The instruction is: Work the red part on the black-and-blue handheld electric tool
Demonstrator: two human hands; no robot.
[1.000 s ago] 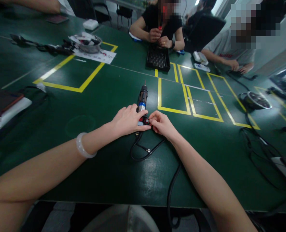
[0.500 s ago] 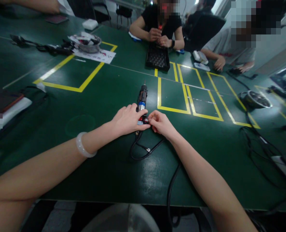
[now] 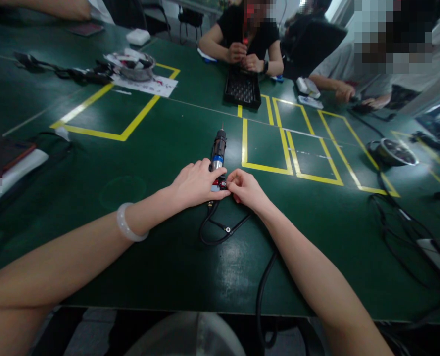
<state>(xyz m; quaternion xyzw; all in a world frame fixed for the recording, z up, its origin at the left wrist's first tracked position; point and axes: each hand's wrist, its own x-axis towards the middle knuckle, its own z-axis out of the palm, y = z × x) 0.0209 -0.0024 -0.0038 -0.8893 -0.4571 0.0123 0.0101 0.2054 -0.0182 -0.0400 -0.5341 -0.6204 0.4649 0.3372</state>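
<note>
An electric screwdriver [image 3: 219, 144] lies on the green table with its thin bit pointing away from me. Its body is black, with a blue band, a silver section and red near the cable end. My left hand [image 3: 199, 184] is wrapped over the rear of the body, thumb and fingers around it. At the right side of that end, my right hand [image 3: 245, 187] has its thumb and fingers pinched at a small piece by the red part; the fingertips partly hide it. A black cable [image 3: 216, 243] loops toward me from the screwdriver, a small ring-shaped fitting on it.
Yellow tape rectangles [image 3: 268, 170] mark the table. A black tray [image 3: 242, 91] stands before a person opposite. Further left is a metal bowl [image 3: 140, 71] of loose items; another round metal bowl [image 3: 397, 152] and tangled cables [image 3: 398, 232] lie right. Another person's hands [image 3: 345, 92] are at far right.
My hands and the screwdriver hold almost the same place; my right fingertips have shifted very slightly left. The far-right person's hand has lifted from the table.
</note>
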